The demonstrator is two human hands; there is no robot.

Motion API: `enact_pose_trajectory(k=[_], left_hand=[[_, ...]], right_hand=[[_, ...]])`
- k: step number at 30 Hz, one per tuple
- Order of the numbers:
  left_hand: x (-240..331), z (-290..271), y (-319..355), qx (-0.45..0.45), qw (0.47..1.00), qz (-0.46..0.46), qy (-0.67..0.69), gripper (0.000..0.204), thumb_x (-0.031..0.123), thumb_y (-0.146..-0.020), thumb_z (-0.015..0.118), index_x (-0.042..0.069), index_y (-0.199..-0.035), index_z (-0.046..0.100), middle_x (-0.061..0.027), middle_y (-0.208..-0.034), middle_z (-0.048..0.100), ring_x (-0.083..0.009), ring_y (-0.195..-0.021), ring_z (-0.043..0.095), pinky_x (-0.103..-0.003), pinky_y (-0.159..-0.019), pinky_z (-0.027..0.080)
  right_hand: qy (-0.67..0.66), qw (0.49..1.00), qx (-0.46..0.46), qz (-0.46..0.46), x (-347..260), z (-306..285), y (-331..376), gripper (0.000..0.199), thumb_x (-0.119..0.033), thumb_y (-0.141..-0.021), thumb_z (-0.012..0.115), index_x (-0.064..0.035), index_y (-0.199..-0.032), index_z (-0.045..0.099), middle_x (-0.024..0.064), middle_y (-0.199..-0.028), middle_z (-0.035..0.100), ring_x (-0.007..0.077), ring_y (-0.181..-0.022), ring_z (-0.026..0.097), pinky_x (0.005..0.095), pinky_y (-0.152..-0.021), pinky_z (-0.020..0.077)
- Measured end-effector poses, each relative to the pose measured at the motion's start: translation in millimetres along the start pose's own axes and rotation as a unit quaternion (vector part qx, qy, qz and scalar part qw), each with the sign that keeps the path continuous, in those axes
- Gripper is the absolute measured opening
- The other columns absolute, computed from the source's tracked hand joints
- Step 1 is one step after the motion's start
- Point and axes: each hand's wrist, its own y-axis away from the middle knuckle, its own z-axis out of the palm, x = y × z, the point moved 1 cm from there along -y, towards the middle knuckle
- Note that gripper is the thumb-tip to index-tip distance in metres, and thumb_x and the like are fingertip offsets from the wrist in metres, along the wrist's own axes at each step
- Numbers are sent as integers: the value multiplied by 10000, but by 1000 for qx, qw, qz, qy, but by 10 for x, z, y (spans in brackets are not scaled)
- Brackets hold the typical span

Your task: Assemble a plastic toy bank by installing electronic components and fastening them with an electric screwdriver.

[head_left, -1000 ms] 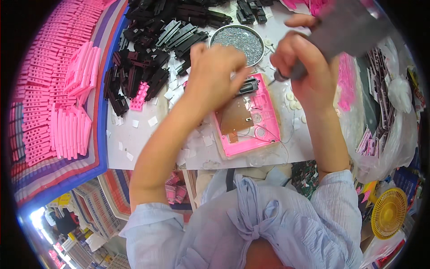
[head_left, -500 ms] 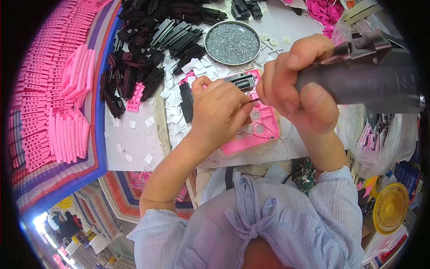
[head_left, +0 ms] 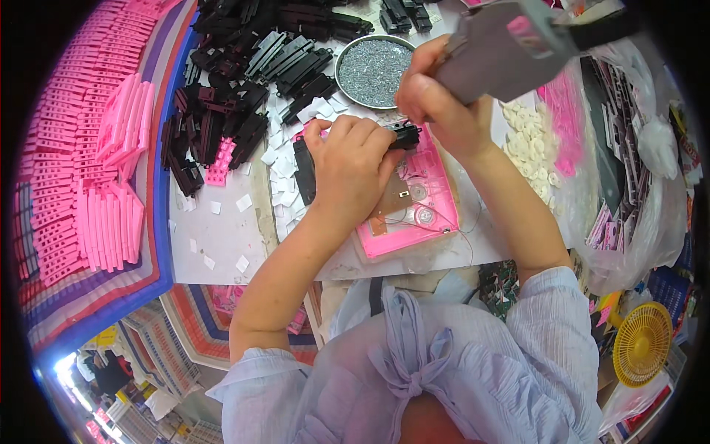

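Observation:
My right hand (head_left: 451, 111) grips a grey electric screwdriver (head_left: 503, 55), raised over the far right of a pink plastic casing (head_left: 436, 177). The tool's tip is hidden by my fingers. Spread across the casing's far left part, my left hand (head_left: 351, 163) has its thumb and fingers closed on a black plastic part (head_left: 404, 137) at the casing's far end. Inside the casing, a brown circuit board (head_left: 392, 209) and round clear pieces show, with thin wires trailing out to the right. Another black piece (head_left: 304, 174) sits at the casing's left, partly covered by my hand.
Beyond the casing stands a round dish (head_left: 373, 107) of small screws. Black plastic parts (head_left: 222, 103) are heaped at the far left, with white paper squares (head_left: 283, 174) nearby. Pink parts (head_left: 115, 222) fill the left side. White round pieces (head_left: 529, 140) and plastic bags (head_left: 651, 229) lie right.
My right hand has swung the screwdriver away from me and to the left, turning it upward. My left hand's pinched fingers have shifted to the black part, uncovering the circuit board.

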Motion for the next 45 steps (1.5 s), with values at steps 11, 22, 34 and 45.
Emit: enact_pose_trajectory(k=[11, 22, 34, 45], left_hand=[[-79, -29, -137, -123, 987, -43, 91, 459, 216, -753, 793, 82, -1158, 627, -95, -1101, 656, -287, -1104, 588, -536, -992, 325], [-408, -2309, 940, -308, 917, -241, 77, 522, 75, -697, 662, 7, -1205, 561, -169, -1092, 586, -361, -993, 596, -386, -908, 473], [-178, -1841, 1070, -266, 946, -183, 19, 403, 72, -777, 739, 4, -1162, 641, -190, -1130, 663, -383, -1052, 635, -398, -921, 497], [59, -279, 393, -131, 974, 34, 185, 268, 67, -807, 706, 55, -1068, 647, -118, -1055, 661, -334, -950, 638, -408, -813, 513]], right_hand=[[23, 975, -146, 164, -85, -61, -176, 468, -200, -803, 792, -50, -1207, 612, 55, -1025, 687, 119, -943, 621, 293, -866, 503], [703, 690, 103, 140, 482, -2852, -943, 544, -273, -822, 741, -63, -1306, 604, 180, -1234, 669, 308, -1131, 650, 415, -927, 529], [711, 699, 47, -52, 264, -2549, -535, 564, -87, -825, 686, -163, -1368, 556, 156, -1210, 657, 329, -1052, 653, 431, -860, 538], [435, 803, -406, -35, -335, -322, 840, 537, 29, -675, 664, -223, -1145, 732, 61, -1371, 587, 317, -1040, 565, 418, -934, 475]])
